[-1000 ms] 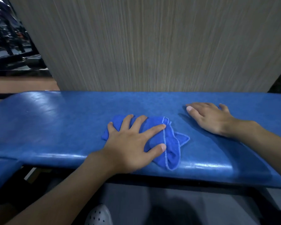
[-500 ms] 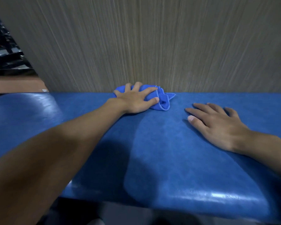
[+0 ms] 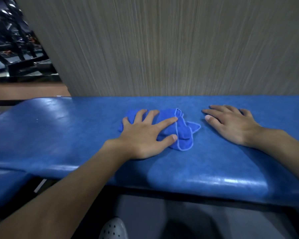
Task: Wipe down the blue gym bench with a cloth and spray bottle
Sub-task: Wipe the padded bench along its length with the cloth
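"Where was the cloth (image 3: 184, 135)?"

"Under the left hand (image 3: 141, 135), all bunched up. The fingers were spread out straight and pressed down on it. Some cloth stuck out past the thumb."

"And the right hand (image 3: 231, 125)?"

"It lay flat on the bench (image 3: 59, 131), holding nothing, near the cloth but apart from it."

"Was there room?"

"Lots of bare blue to the left of the left hand. The far edge, past the fingertips, ran along the wall (image 3: 162, 49). The near edge lay behind both wrists."
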A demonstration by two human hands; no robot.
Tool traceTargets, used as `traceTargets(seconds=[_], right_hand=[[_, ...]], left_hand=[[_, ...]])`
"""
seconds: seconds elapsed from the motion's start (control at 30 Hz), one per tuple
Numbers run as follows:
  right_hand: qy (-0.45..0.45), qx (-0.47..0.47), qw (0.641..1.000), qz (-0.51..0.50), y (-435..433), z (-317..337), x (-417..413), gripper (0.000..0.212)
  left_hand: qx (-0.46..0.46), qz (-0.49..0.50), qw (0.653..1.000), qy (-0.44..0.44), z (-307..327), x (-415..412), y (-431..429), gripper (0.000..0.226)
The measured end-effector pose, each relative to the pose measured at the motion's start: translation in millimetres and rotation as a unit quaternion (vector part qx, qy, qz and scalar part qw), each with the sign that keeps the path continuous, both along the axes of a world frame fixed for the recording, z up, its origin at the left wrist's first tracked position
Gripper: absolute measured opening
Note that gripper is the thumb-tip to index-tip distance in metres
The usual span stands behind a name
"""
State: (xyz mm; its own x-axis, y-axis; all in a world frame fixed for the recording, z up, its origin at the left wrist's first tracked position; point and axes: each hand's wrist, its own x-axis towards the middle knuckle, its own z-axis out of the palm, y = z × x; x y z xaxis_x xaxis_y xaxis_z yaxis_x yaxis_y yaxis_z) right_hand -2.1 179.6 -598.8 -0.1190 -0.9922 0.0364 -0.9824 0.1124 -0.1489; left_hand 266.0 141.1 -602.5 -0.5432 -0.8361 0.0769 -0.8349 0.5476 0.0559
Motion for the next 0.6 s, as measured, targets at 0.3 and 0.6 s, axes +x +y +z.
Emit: traceTargets(seconds=[0.3, 0.6], right_hand=[[-0.033, -0.043, 0.998, 0.019, 8.2, 13.3, 22.6, 0.052], [-0.005, 0.032, 0.999, 0.037, 6.8, -0.1, 30.6, 0.082]], left_hand=[[-0.077, -0.031, 0.996, 0.020, -8.0, 32.6, 73.7, 0.065], [-0.003, 0.002, 1.000, -0.023, -0.2, 2.5, -20.8, 0.060]])
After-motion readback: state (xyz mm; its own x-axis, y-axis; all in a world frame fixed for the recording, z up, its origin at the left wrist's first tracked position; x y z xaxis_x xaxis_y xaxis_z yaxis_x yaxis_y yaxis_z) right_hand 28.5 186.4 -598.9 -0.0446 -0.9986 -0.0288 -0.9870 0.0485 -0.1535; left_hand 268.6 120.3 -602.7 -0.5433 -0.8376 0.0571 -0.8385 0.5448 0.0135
